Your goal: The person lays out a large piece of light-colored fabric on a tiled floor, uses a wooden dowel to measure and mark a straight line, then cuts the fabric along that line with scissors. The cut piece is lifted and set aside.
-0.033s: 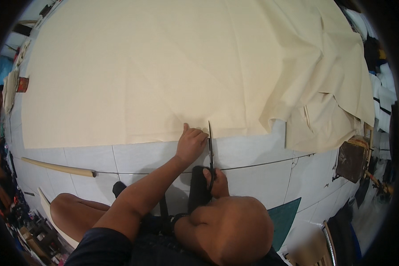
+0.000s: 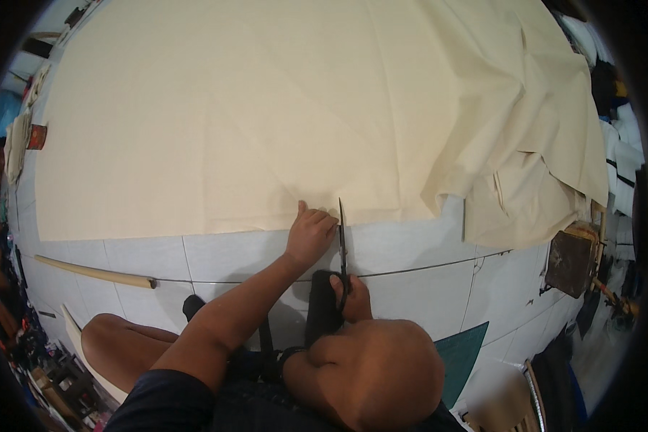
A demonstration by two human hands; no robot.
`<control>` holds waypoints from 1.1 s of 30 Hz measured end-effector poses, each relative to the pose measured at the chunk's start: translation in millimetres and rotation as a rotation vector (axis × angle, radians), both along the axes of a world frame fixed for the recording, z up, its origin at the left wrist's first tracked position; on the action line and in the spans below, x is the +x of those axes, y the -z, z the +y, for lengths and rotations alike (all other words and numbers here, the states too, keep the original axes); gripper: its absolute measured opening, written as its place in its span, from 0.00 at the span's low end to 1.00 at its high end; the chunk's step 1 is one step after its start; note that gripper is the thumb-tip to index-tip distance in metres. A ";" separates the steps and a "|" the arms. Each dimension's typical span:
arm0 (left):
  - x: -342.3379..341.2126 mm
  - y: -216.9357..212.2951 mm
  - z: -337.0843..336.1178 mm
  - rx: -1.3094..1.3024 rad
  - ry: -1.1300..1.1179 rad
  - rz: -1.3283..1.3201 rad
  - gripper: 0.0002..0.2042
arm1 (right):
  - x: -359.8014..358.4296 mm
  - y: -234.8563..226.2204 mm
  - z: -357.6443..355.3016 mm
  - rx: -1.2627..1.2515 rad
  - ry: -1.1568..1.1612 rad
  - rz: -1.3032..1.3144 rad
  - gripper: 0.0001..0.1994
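- The beige cloth (image 2: pixel 252 129) lay spread out ahead of both hands, its near edge running under the left hand's fingers and its folds bunched farther off to that hand's right.
- The scissors (image 2: pixel 343 253) reached forward from the right hand, their blades just beside the left hand's fingers and their tips over the cloth, just inside its near edge.
- The right hand (image 2: pixel 355 297) was wrapped around the handles of the scissors, nearer the body than the left hand.
- The left hand (image 2: pixel 314 234) rested on the cloth's edge with fingers bent; whether it pinched the fabric or merely pressed it, I could not tell.
- A dark-covered foot (image 2: pixel 322 299) was just left of the right hand, on the tiled floor (image 2: pixel 410 248).
- A beige tube (image 2: pixel 93 271) lay well to the left of the left hand.
- A green sheet (image 2: pixel 464 356) sat behind the right hand, to its right.
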State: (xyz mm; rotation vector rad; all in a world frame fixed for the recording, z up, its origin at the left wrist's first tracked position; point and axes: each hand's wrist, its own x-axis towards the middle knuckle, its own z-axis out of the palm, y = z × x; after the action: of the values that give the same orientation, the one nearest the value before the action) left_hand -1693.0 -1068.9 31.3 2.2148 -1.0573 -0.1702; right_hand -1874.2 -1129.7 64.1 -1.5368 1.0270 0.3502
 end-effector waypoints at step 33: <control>7.4 -10.8 6.3 0.073 0.117 0.245 0.08 | 68.1 32.9 -26.1 -0.046 0.067 -0.152 0.28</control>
State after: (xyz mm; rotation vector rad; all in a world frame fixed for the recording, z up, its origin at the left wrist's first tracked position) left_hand -1685.6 -1062.6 42.1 2.1308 -1.0577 -0.5251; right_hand -1806.1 -1155.8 31.2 -1.5415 0.9700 0.1617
